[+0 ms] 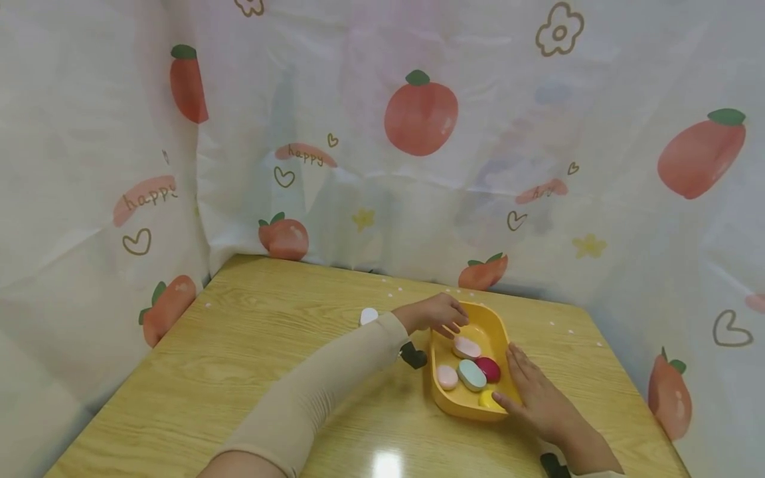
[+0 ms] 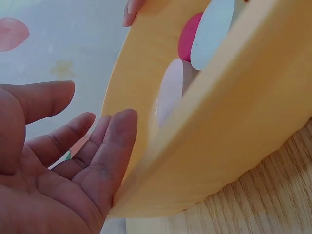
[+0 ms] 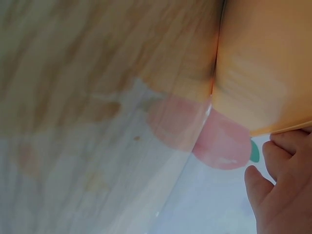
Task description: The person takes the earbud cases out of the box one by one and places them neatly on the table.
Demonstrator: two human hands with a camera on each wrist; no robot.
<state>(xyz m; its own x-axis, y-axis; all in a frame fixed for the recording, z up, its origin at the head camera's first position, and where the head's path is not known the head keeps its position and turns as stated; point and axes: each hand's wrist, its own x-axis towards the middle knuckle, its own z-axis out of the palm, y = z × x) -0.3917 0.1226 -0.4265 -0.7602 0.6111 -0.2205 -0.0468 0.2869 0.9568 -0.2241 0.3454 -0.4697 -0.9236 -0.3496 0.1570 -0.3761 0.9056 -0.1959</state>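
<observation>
A yellow rounded rectangular tray [image 1: 439, 397] stands on the table with several smooth pebble-like pieces in it. They include a pale pink oval [image 1: 467, 347], a smaller pink one [image 1: 447, 378], a mint oval [image 1: 472, 376], a dark red one [image 1: 488, 370] and a yellow one [image 1: 488, 399]. My left hand [image 1: 439, 315] reaches over the tray's far left rim, palm bare and fingers loosely extended; in the left wrist view nothing lies between thumb and fingers. Along the right wall, my right hand [image 1: 540, 399] rests with fairly straight fingers at the rim, its thumb overlapping the near right corner.
A white rounded piece [image 1: 368, 317] lies on the wooden table [image 1: 269, 312], left of the tray and partly behind the left forearm. Small white specks dot the table's far edge. Fruit-printed white cloth [image 1: 358, 186] hangs around the back and sides.
</observation>
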